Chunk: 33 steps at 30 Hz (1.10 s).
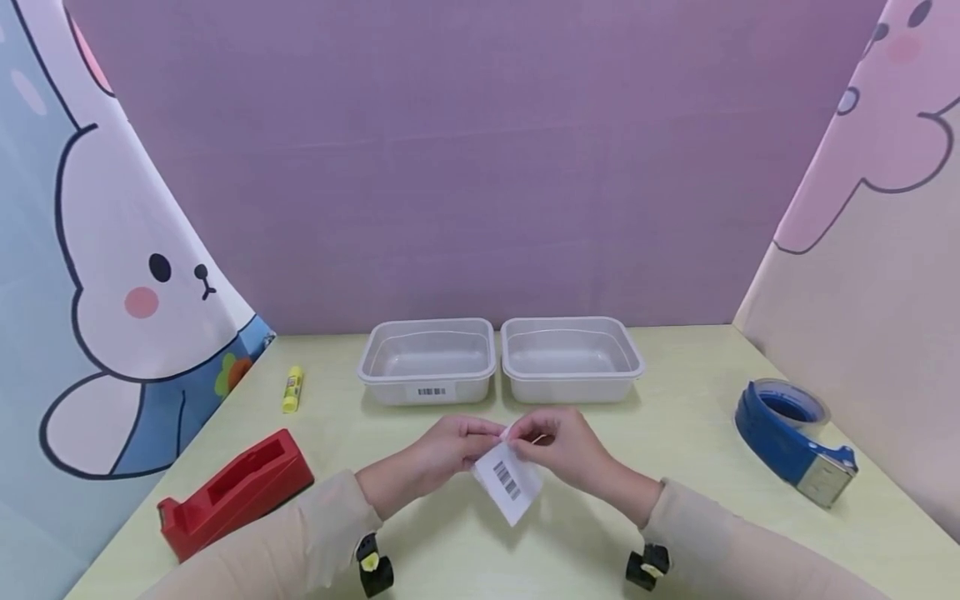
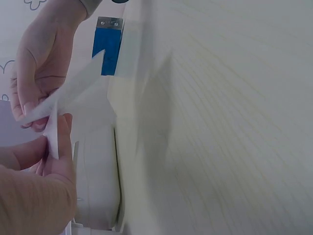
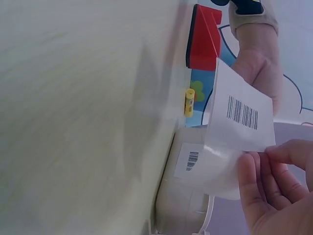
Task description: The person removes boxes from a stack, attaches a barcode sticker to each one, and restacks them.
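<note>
A white barcode label (image 1: 525, 493) hangs between both hands above the table, one corner pointing down. My right hand (image 1: 567, 446) pinches its upper edge between thumb and fingertips. Opposite, my left hand (image 1: 438, 454) pinches the same paper near its top corner; in the left wrist view a small white flap (image 2: 54, 139) stands between its thumb and finger, apart from the larger sheet (image 2: 73, 90). Whether flap and sheet are separate layers, I cannot tell. Behind the hands stand two clear plastic containers, the left container (image 1: 390, 395) with a barcode sticker (image 1: 442, 392) on its front, the right container (image 1: 570, 390) showing none.
On the left lie a red tape dispenser (image 1: 232, 492) and, further back, a yellow glue stick (image 1: 292, 389). A blue tape dispenser (image 1: 776, 442) with a roll of clear tape (image 1: 813, 404) rests at the right. A purple backdrop (image 1: 480, 167) rises behind the table.
</note>
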### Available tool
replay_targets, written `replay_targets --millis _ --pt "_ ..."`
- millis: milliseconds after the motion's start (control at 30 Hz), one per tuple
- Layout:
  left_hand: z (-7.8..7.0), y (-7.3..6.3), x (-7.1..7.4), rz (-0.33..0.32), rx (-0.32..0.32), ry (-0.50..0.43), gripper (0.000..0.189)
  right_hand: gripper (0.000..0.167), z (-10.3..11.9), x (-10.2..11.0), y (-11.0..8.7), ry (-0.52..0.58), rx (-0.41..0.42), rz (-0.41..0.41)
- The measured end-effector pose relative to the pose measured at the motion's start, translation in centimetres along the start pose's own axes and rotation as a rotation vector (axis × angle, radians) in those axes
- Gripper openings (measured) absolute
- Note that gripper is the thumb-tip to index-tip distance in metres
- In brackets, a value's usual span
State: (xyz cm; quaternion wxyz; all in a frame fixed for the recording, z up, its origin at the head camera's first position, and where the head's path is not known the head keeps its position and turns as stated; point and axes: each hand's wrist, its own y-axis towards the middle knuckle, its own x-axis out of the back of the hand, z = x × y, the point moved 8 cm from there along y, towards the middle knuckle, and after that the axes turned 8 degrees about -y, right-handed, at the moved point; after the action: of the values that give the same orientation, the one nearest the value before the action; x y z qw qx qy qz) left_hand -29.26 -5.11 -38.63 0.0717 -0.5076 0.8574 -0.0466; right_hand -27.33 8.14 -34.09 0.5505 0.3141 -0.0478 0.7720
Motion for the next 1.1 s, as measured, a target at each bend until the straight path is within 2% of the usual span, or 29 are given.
replay_targets --millis 333,533,667,867,1100 --pt "0.2 -0.1 -0.2 0.017 0.013 0.073 0.032 0.016 -1.1 0.3 -0.5 0.144 -0.114 0.074" --pt "1.3 -0.1 -0.1 0.020 0.048 0.112 0.034 0.021 -1.8 0.7 -0.9 0.222 -0.180 0.085" --pt "2.4 -0.2 0.0 0.020 0.077 0.135 0.035 0.025 -2.5 1.3 -1.0 0.258 -0.226 0.069" --pt "3.7 -0.4 0.4 -0.006 0.133 0.224 0.033 0.027 -3.5 2.3 -1.2 0.298 -0.276 0.029" --pt "3.7 -0.3 0.5 0.006 0.059 0.376 0.026 0.024 -4.9 3.8 -1.2 0.323 -0.357 -0.053"
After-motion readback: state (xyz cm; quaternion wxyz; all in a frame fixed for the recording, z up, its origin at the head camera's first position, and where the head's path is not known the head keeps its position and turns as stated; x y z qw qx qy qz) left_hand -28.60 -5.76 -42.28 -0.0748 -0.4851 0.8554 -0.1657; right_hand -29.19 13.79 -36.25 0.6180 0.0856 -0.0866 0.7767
